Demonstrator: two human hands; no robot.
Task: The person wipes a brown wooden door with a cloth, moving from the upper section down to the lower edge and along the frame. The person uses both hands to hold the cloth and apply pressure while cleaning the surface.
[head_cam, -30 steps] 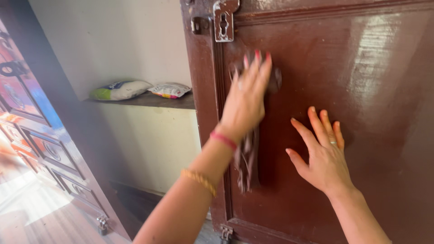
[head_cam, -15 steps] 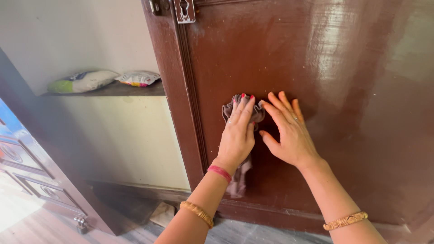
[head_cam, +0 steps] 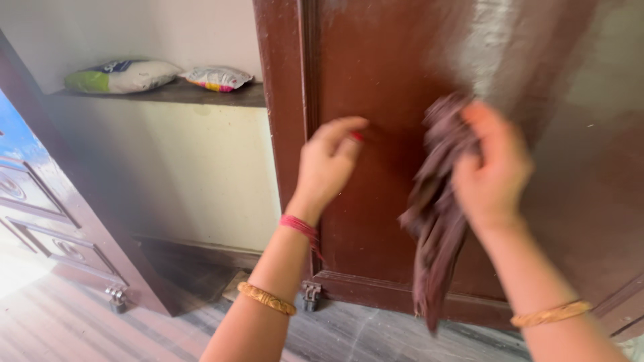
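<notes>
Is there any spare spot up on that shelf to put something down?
Yes: the shelf is bare between the small colourful packet and the brown door. Its left end is crowded by the white and green bag.

Dark brown cloth [head_cam: 436, 201] — glossy reddish-brown door [head_cam: 389, 74] — green-and-white bag [head_cam: 121, 76].

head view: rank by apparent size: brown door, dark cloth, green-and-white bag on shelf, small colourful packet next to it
1. brown door, fills most of the frame.
2. dark cloth, hanging from the right hand; it is nearer the camera, so it reads large.
3. green-and-white bag.
4. colourful packet, smallest.
</notes>
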